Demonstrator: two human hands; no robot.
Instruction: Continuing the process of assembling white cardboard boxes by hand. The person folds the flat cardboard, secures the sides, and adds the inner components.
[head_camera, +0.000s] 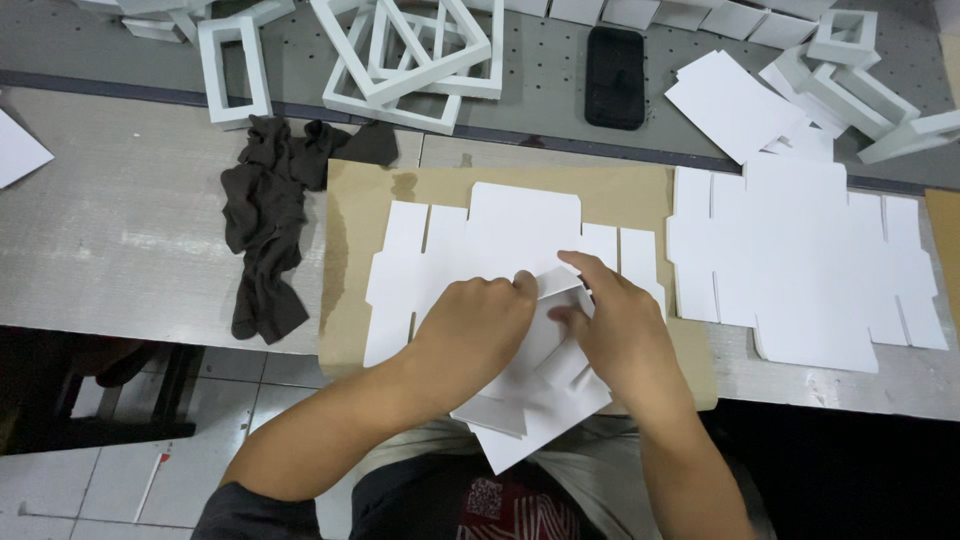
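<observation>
Head view, left to right: a crumpled dark cloth (268, 232) lies at nine o'clock on the grey woven tabletop (110, 230), beside a brown cardboard sheet (350, 250). On that sheet, at centre, rests a flat white die-cut card blank (520, 225) with notched flaps, smooth and matte. The left hand (470, 325) is curled in a loose fist, thumb pinching a folded flap of a second white card piece (540, 410) that overhangs the tabletop edge toward six o'clock. The right hand (615, 325) presses the same piece, fingers bent, forefinger stretched along the fold. At three o'clock lies a stack of matching blanks (800, 260); white rectangular frames (410, 60) and a black phone (614, 76) sit at twelve.
</observation>
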